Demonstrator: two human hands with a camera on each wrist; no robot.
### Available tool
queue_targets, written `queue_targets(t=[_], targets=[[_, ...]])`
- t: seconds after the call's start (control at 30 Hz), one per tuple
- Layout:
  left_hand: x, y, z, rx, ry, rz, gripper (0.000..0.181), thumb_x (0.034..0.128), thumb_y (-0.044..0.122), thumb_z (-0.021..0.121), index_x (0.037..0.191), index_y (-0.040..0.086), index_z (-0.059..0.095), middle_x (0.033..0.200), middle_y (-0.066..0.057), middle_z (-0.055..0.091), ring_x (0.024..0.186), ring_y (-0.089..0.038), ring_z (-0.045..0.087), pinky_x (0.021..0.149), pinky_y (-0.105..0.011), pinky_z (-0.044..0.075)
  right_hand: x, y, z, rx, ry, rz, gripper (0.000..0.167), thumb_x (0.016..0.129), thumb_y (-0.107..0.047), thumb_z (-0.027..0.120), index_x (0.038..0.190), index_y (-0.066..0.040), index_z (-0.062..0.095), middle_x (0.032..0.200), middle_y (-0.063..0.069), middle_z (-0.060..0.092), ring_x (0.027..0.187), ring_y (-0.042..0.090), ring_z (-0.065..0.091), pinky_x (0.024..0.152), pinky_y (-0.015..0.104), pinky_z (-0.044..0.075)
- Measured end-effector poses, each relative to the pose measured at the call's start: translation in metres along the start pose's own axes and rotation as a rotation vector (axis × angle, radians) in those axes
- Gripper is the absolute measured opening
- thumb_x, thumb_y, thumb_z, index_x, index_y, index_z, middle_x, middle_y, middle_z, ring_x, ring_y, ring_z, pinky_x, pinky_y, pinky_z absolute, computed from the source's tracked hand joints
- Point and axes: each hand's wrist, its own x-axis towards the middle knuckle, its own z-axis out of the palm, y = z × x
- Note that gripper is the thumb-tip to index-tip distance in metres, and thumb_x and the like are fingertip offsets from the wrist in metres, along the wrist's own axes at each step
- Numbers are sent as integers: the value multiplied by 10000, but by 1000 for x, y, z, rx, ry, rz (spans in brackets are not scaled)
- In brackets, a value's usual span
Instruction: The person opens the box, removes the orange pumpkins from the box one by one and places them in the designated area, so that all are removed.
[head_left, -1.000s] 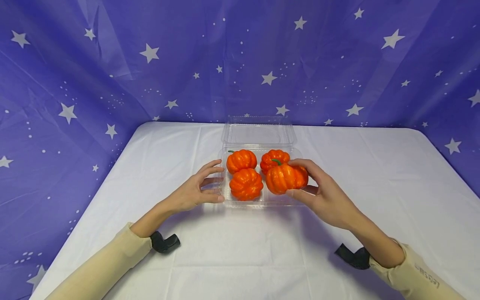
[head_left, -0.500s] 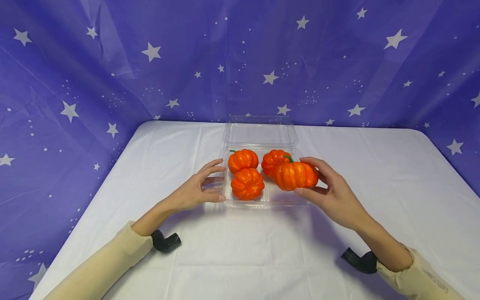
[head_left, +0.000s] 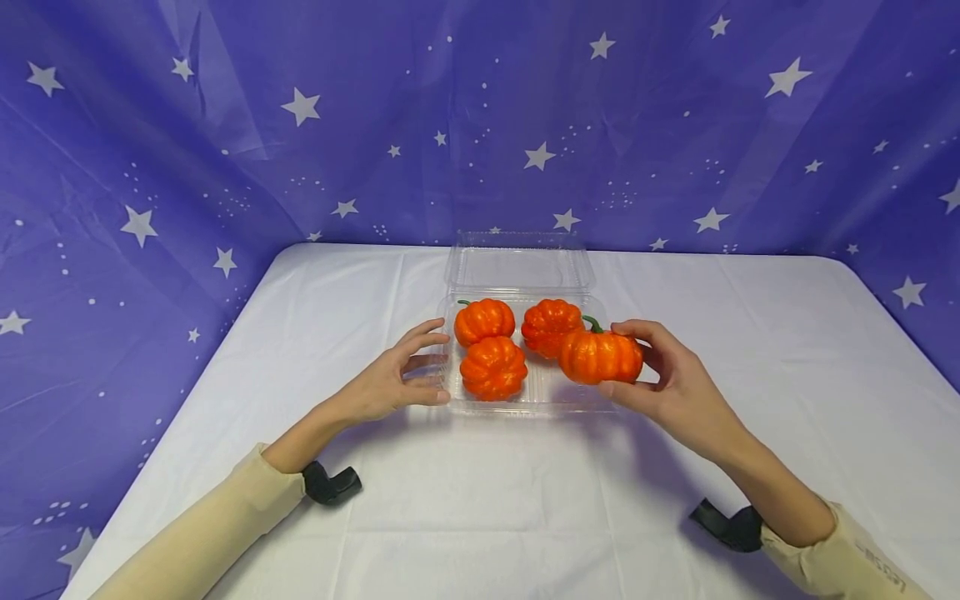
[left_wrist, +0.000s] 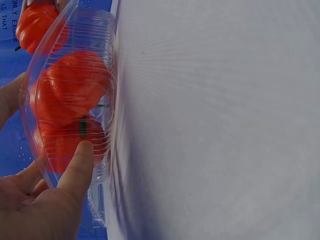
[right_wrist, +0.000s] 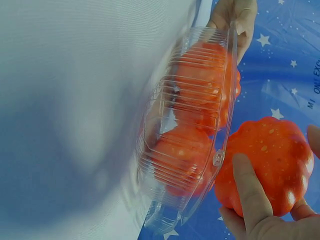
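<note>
three pumpkins (head_left: 493,368) sit in one container (head_left: 543,407), right fingers (head_left: 643,330) gripping a fourth (head_left: 600,358).

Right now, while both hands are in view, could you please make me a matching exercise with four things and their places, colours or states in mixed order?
Things
1. Left hand
2. Held pumpkin
3. Clamshell lid
4. Cloth backdrop

Places, colours or states
A. Purple-blue with white stars
B. In the grip of the right hand
C. At the left side of the clamshell container
D. Transparent and open, on the far side

Pairs: 1-C, 2-B, 3-D, 4-A
</note>
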Motion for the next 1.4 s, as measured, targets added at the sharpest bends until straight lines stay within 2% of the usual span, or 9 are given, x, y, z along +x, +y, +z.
queue_targets(t=[0.27, 0.57, 0.73, 0.93, 1.03, 1.1, 1.17, 1.27, 1.4], targets=[[0, -2, 0, 0, 3, -2, 774, 831, 70, 799, 1471, -16, 374, 1629, -42, 122, 1357, -394, 396, 1044, -425, 451, 0, 1, -2, -5, 40, -1, 361, 907, -38, 708, 1227, -18, 542, 1338, 105, 500, 1183, 219, 534, 844, 224, 555], [-1, -2, -1, 8, 10, 1, 768, 827, 67, 802, 1465, -17, 383, 1626, -25, 139, 1354, -390, 402, 1046, -432, 448, -3, 2, -8, 14, 59, 11, 316, 899, -3, 700, 1127, 3, 482, 1420, 143, 438, 1297, 396, 436, 872, 200, 533], [-1, -2, 0, 0, 5, 0, 775, 827, 69, 803, 1469, -22, 378, 1628, -45, 130, 1356, -394, 397, 1047, -424, 446, -6, 1, -11, -8, 71, -1, 312, 890, 29, 688, 1107, 6, 465, 1421, 143, 446, 1306, 358, 425, 893, 173, 511], [0, -1, 0, 5, 4, -3, 773, 827, 60, 800, 1471, -20, 379, 1629, -53, 128, 1349, -384, 410, 1043, -409, 451, -7, 4, -15, 11, 91, -11, 477, 869, 84, 676, 1284, -2, 456, 1371, 124, 440, 1219, 205, 458, 868, 169, 522], [0, 0, 0, 5, 3, -2, 770, 829, 55, 797, 1471, -20, 378, 1628, -49, 130, 1347, -383, 413, 1042, -411, 453, -5, 6, -20, -87, 109, 39, 632, 870, 7, 713, 1432, -57, 430, 1363, 107, 436, 1165, 192, 463, 883, 133, 486], [0, 0, 0, 3, 3, 0, 771, 830, 54, 796, 1472, -20, 376, 1628, -51, 129, 1347, -383, 413, 1040, -411, 454, -4, 8, -25, -166, 122, 93, 707, 866, -67, 739, 1488, -95, 404, 1379, 113, 416, 1200, 214, 433, 959, 196, 436], [-1, 0, 0, 3, 1, 1, 769, 831, 55, 794, 1472, -21, 376, 1628, -56, 127, 1346, -384, 414, 1039, -411, 455, -2, 11, -29, -219, 132, 144, 763, 858, -124, 754, 1521, -113, 378, 1396, 148, 375, 1247, 277, 384, 1022, 354, 381], [0, 0, 0, 4, -1, 1, 767, 834, 61, 794, 1473, -17, 376, 1629, -56, 123, 1347, -381, 413, 1040, -409, 454, 1, 16, -34, -225, 147, 201, 792, 854, -155, 757, 1533, -96, 354, 1400, 213, 319, 1284, 371, 321, 999, 585, 304], [0, -1, 0, 7, 0, 2, 768, 835, 76, 797, 1473, -12, 379, 1630, -52, 125, 1348, -377, 413, 1040, -411, 455, 4, 23, -39, -219, 163, 230, 776, 857, -169, 757, 1522, -73, 368, 1411, 246, 287, 1297, 417, 293, 998, 658, 273]])
